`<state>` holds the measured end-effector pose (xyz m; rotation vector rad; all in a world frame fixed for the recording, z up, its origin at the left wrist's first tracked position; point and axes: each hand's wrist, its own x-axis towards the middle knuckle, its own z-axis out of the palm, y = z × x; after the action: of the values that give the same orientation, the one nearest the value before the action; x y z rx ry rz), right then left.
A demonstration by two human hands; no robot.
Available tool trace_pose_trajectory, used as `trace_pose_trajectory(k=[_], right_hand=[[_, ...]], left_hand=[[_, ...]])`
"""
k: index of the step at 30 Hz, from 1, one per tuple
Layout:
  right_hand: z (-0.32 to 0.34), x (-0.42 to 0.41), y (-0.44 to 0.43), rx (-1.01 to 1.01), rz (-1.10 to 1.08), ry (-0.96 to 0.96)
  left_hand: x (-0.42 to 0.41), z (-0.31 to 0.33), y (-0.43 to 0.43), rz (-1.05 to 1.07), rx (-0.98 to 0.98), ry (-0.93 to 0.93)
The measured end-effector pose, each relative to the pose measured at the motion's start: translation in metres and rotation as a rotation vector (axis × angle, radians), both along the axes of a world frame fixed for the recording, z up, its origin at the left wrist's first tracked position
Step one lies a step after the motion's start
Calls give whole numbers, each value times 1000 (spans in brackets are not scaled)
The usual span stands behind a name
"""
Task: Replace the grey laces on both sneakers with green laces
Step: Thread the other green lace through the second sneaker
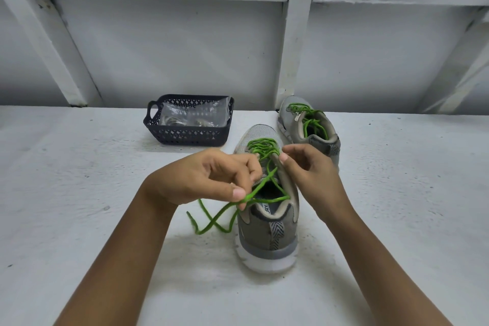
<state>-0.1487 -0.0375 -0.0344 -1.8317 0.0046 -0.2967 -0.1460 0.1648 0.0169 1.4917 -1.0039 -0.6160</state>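
Left hand (211, 174): fingers (247, 167) curled, thumb and forefinger pinching the green lace (260, 188) just left of the near sneaker's opening
Right hand (311, 171): fingers (292, 151) curled, thumb tip against the right eyelet edge of the near sneaker; cannot tell whether they grip lace, shoe or nothing
Green lace: criss-crossed over the tongue just beyond both sets of fingers; two strands run from between the hands, across the shoe opening, into the left pinch; loose ends trail below and left of the left fingers, crossing each other on the surface
Near sneaker (267, 235): grey, standing on its sole, heel toward the person, toe pointing away; opening lies between and just under the fingers of both hands
Far sneaker (315, 132): grey, standing just beyond the right fingers, toe pointing away, close behind the near one
Second green lace (307, 116): threaded on the far sneaker, loose loops hanging into its opening
Basket (185, 137): dark, perforated, handle at its left end; beyond the left fingers, well apart from them
Plastic bag (195, 116): clear, lying inside the basket; pale contents too blurred to tell
Surface (79, 193): white, rough, carrying both sneakers and the basket
Wall (172, 47): white, with white beams, far beyond the fingers
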Motion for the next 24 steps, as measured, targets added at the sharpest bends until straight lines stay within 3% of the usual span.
trace_pose_trajectory(k=[3,9,14,18,21,24], right_hand=[[6,-3,0,-107,19,-32],[20,-19,-3,-461,275,-131],[31,-20,-16,-385,347,-120],[36,-16,-27,-302,387,-109],[38,-15,-33,-294,443,-94],[40,-13,-39,-342,476,-70]], left_hand=[[0,0,-1,47,-21,18],[3,5,-1,147,19,-47],[1,3,-13,268,400,-194],[1,0,-16,232,700,-309],[2,3,-15,201,640,-270],[6,4,-13,314,416,-182]])
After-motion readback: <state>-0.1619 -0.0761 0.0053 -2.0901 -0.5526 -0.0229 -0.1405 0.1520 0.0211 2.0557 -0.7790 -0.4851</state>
